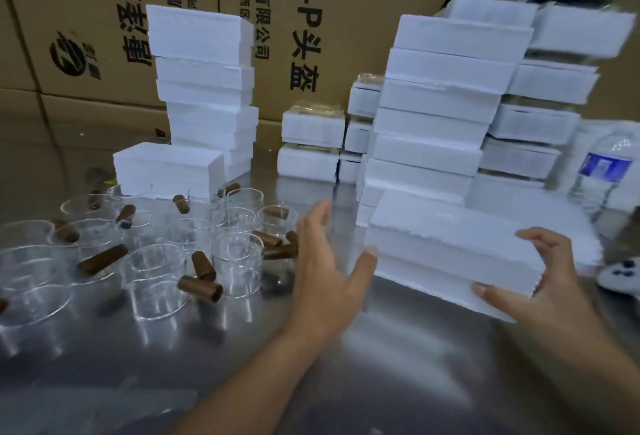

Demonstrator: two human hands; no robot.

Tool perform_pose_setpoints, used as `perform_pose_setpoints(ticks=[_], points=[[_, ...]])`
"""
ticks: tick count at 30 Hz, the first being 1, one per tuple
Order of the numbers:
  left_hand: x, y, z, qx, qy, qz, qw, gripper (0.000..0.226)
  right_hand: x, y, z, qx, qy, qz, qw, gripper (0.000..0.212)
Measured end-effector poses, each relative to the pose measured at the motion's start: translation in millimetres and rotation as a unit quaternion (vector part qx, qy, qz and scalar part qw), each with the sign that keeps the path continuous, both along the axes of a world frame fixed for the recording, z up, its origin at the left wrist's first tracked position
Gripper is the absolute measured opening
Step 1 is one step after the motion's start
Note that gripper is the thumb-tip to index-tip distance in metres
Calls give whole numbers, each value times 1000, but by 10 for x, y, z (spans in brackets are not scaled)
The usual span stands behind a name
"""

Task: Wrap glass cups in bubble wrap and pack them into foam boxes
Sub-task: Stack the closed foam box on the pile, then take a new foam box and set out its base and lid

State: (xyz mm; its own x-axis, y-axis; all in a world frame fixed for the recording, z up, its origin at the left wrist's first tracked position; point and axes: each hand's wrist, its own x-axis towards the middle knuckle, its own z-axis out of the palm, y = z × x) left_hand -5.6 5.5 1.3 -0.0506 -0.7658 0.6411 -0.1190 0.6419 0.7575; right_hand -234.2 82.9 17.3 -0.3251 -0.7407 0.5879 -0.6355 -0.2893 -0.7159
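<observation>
One white foam box (446, 244) sat between my hands, tilted, its near edge off the steel table (242, 382). My right hand (540, 282) gripped its right end, thumb under, fingers on top. My left hand (325, 261) was spread wide and held nothing, its thumb just touching the box's left end. I judged that steadying both ends before setting it flat would work best. Left of my left hand stood the glass cups (152, 275), unwrapped, with brown handles. Beyond my hands rose stacks of foam boxes (440, 116).
</observation>
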Motion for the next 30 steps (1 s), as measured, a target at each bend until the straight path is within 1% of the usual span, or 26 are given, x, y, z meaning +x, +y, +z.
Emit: perform_pose_setpoints(ticks=[3, 5, 7, 10, 13, 16, 18, 20, 22, 24, 25, 27, 30], points=[[1, 83, 57, -111, -112, 29, 987, 74, -49, 24, -21, 21, 9, 10, 1000, 71], [-38, 136, 74, -167, -170, 45, 970, 72, -79, 51, -36, 35, 1, 36, 999, 74], [-81, 162, 56, -225, -209, 67, 949, 65, -89, 84, -33, 51, -12, 59, 997, 77], [-122, 149, 10, -280, -243, 85, 925, 61, -98, 121, -12, 46, -30, 86, 995, 78], [-118, 125, -8, -300, -252, 105, 914, 55, -95, 143, 1, 59, -22, 108, 992, 78], [-104, 104, -13, -311, -253, 120, 908, 48, -80, 170, 3, 72, -27, 109, 991, 83], [-96, 105, -12, -295, -259, 117, 912, 45, -55, 182, 37, 63, -19, 92, 994, 90], [-93, 122, 1, -239, -233, 108, 936, 44, -56, 199, 80, 62, -5, 74, 995, 98], [-85, 143, 36, -141, -165, 84, 973, 45, -112, 211, 111, 75, 1, 54, 996, 103], [-82, 153, 65, -52, -76, 67, 993, 36, -207, 222, 116, 88, 2, 40, 995, 104], [-79, 155, 78, -10, -31, 57, 998, 31, -258, 229, 115, 90, -2, 34, 995, 104], [-76, 145, 90, 65, 39, 34, 997, 29, -341, 239, 120, 92, -16, 26, 995, 103], [-76, 112, 83, 121, 88, 18, 988, 25, -437, 241, 121, 100, -30, 18, 994, 100]])
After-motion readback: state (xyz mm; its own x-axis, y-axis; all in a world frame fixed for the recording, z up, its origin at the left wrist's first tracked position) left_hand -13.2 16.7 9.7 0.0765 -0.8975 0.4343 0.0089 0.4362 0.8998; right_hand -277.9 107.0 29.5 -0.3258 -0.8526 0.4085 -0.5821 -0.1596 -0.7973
